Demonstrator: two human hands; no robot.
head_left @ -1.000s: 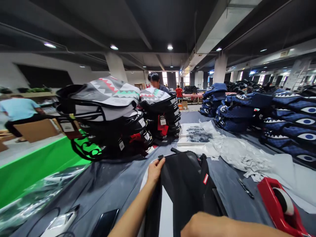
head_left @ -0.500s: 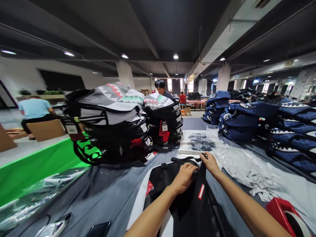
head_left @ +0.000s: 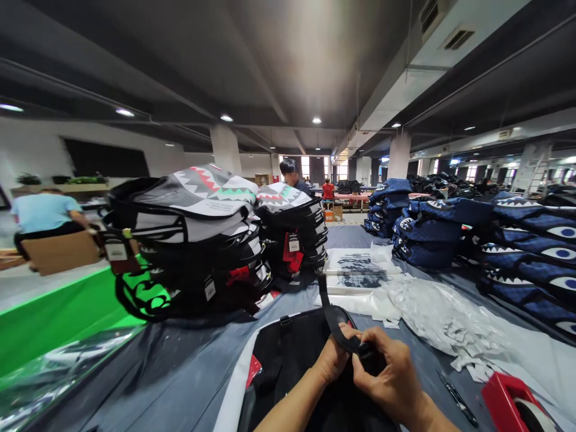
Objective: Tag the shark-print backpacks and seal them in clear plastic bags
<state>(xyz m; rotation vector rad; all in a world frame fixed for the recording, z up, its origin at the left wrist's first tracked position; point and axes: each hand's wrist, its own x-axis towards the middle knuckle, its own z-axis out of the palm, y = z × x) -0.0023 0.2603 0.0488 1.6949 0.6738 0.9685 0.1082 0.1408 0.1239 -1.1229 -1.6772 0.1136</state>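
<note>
A black backpack (head_left: pixel 269 366) lies in front of me with its strap side up, white along its left edge and with a red tag beside it. My left hand (head_left: pixel 332 359) is closed on the backpack's black webbing strap (head_left: pixel 329 309), whose free end sticks up above the fingers. Close against it, my right hand (head_left: pixel 392 371) pinches the strap at a small dark piece, perhaps a buckle, mostly hidden by the fingers. Both hands are over the upper right part of the backpack.
Stacked grey-and-black backpacks (head_left: pixel 193 210) stand at left, blue ones (head_left: pixel 432 234) at right. Right of my hands are a plastic bag of white scraps (head_left: pixel 443 312), a slim dark tool (head_left: pixel 456 397) and a red tape dispenser (head_left: pixel 504 393). A person (head_left: pixel 294 177) is behind the stacks.
My right hand has come down and toward me, meeting my left hand at the strap. The strap's loose end now points up. The view has tilted up slightly and turned right.
</note>
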